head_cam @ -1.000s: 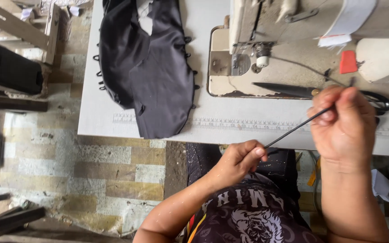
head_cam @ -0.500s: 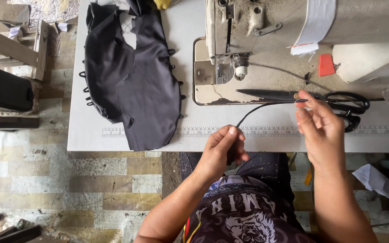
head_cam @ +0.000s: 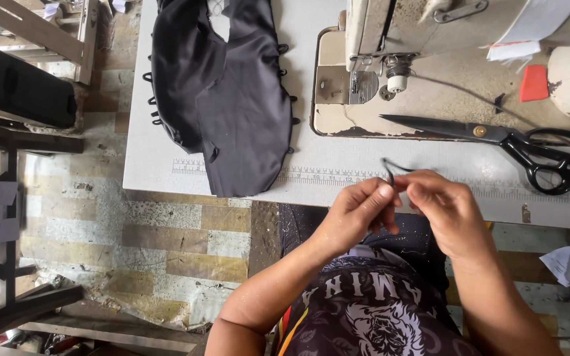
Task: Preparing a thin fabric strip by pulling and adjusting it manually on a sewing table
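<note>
My left hand (head_cam: 359, 209) and my right hand (head_cam: 444, 207) meet at the near edge of the white sewing table (head_cam: 338, 177). Between their fingertips they pinch a thin black cord (head_cam: 390, 170), folded into a small loop that sticks up above my fingers. A piece of black garment (head_cam: 232, 92) with small loops along its edges lies on the table to the left, hanging over the front edge. Large black scissors (head_cam: 503, 140) rest on the table just beyond my right hand.
A worn cream sewing machine (head_cam: 430, 39) stands at the back of the table, its needle area at the middle. A red chip (head_cam: 534, 83) lies on its base. A printed ruler strip runs along the table's front edge. Wooden frames stand at the left over a tiled floor.
My hands have come together from a wide spread. The cord, stretched straight a second ago, is now folded into a short loop between my fingertips. The view has shifted closer to the table.
</note>
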